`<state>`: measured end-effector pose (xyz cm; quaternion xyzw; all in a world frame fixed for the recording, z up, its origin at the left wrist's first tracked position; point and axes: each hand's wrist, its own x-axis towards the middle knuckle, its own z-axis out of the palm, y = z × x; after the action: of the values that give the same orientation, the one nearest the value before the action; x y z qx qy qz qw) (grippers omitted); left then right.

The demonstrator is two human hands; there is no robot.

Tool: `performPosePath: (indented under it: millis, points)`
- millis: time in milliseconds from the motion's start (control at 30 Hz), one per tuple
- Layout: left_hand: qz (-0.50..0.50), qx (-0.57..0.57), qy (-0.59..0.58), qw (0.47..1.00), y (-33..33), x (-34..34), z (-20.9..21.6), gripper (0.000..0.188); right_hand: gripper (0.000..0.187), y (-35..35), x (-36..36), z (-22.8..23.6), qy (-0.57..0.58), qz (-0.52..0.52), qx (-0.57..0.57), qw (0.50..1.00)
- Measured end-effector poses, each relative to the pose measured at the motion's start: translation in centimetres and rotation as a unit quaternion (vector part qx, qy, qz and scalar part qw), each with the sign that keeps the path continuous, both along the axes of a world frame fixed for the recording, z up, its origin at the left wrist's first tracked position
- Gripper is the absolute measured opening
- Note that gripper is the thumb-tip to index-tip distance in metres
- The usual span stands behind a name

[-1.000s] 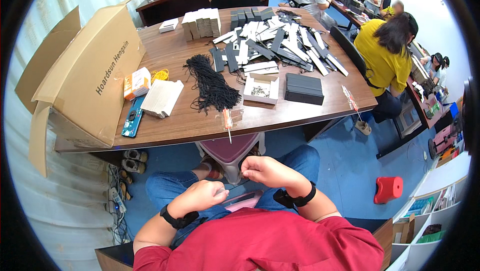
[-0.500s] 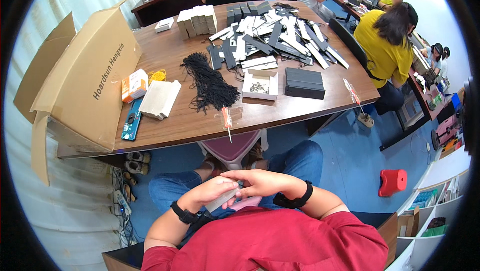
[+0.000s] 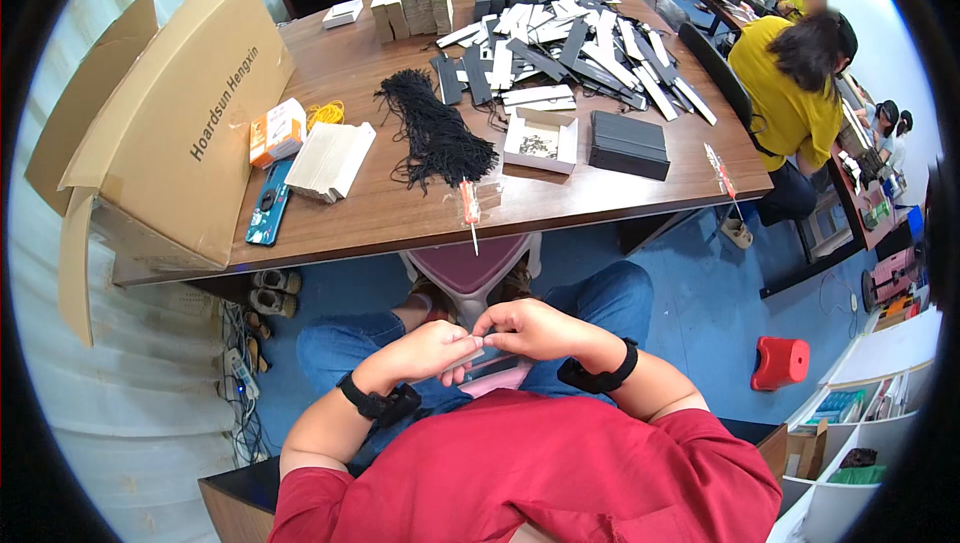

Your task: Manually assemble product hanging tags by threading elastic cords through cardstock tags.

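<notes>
Brown table [image 3: 400,203] far above, left hand [image 3: 425,350] and right hand [image 3: 535,329] pinching one small flat card [image 3: 470,355] between them, fingers closed tight on it

Single head-worn fisheye, looking steeply down: lap close, wooden table [image 3: 400,213] farther ahead.

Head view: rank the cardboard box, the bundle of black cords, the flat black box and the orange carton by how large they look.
1. cardboard box, by far
2. bundle of black cords
3. flat black box, close to the cords, so that order is unsure
4. orange carton
</notes>
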<state>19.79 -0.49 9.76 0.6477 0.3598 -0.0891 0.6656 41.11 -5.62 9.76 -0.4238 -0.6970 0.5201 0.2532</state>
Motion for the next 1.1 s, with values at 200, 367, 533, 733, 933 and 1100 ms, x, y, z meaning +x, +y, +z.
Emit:
performPosePath:
  millis: [200,367,533,733,933,1100]
  points:
    - [-0.026,-0.007,-0.059,0.998,0.6,-1.1,-0.3,0.034,0.019,0.4,0.6,-1.0,-0.056,-0.008,0.000,0.998]
    - [0.103,0.063,-0.202,0.972,1.8,-2.9,1.1,0.029,0.011,3.0,5.9,2.4,0.077,-0.159,-0.091,0.980]
    - [0.212,0.052,-0.250,0.943,2.0,-3.9,3.1,0.029,0.023,9.6,15.5,7.9,0.252,-0.309,-0.030,0.917]
    - [0.123,0.095,-0.198,0.968,0.3,-3.0,2.5,0.028,0.065,12.2,20.6,6.5,-0.034,-0.544,0.132,0.828]
    - [0.116,0.034,-0.225,0.967,-0.2,-3.5,1.6,0.027,0.088,9.6,16.2,0.7,-0.472,-0.562,0.165,0.659]
    - [0.111,0.039,-0.219,0.969,-0.6,-2.2,1.3,0.025,0.100,10.6,14.0,0.0,-0.490,-0.574,0.134,0.643]
